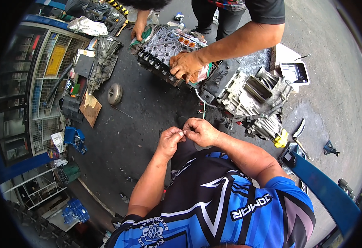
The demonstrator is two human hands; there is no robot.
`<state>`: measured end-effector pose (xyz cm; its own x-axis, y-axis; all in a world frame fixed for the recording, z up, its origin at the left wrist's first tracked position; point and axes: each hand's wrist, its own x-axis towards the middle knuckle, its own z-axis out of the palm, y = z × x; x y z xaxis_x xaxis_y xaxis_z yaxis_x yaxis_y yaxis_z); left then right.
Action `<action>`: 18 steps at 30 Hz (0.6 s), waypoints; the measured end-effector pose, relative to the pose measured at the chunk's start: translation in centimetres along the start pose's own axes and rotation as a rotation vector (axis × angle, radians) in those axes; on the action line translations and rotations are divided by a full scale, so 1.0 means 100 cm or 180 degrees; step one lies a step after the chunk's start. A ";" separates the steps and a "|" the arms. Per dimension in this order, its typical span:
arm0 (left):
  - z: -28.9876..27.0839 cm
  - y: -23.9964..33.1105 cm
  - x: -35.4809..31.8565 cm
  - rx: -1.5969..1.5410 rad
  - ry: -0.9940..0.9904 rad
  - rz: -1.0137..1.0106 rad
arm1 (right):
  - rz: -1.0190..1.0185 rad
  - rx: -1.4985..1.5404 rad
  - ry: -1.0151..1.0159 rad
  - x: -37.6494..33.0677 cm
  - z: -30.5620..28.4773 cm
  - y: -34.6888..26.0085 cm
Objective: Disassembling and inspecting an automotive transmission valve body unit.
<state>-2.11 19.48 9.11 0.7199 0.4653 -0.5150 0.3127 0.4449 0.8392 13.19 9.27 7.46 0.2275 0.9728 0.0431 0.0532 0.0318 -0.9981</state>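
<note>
My left hand [169,142] and my right hand [202,132] meet in front of my body, thumbs and fingertips pinched together. Whatever is between the fingers, if anything, is too small or hidden to name. Beyond them stands an engine block [164,45] with a flat grey metal top face and round orange-brown openings. A co-worker bends over it. That person's one hand [187,66] presses a brown rag [179,58] on the near edge; the other hand [138,31] is at the far left corner by a green cloth.
A gearbox housing [251,95] sits right of the engine, with a white tray [294,73] behind it. At left lie another gearbox [102,62], a round metal part [115,94] and a wooden board [90,108]. A blue beam [323,188] rises at my right.
</note>
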 end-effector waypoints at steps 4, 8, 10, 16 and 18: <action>0.008 -0.005 0.022 0.0200 -0.0052 -0.0064 | -0.0072 -0.0204 0.0317 -0.002 -0.017 0.014; -0.017 -0.001 0.048 0.0811 -0.0309 0.0202 | -0.0302 -0.0372 0.0365 0.018 -0.022 0.040; -0.025 0.017 0.058 0.0521 -0.0039 -0.0497 | -0.0426 -0.0466 0.0670 0.028 -0.034 0.058; -0.079 0.002 0.076 0.1855 0.0492 -0.1320 | -0.0065 -0.0899 0.1604 0.035 -0.082 0.091; -0.102 -0.017 0.076 0.2303 0.0378 -0.1499 | -0.0135 -0.1136 0.1945 0.044 -0.094 0.100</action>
<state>-3.51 30.05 1.97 0.3599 0.4499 -0.8174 0.9075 0.0345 0.4186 23.87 11.69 -1.88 0.7175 0.6662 0.2033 0.3658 -0.1120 -0.9239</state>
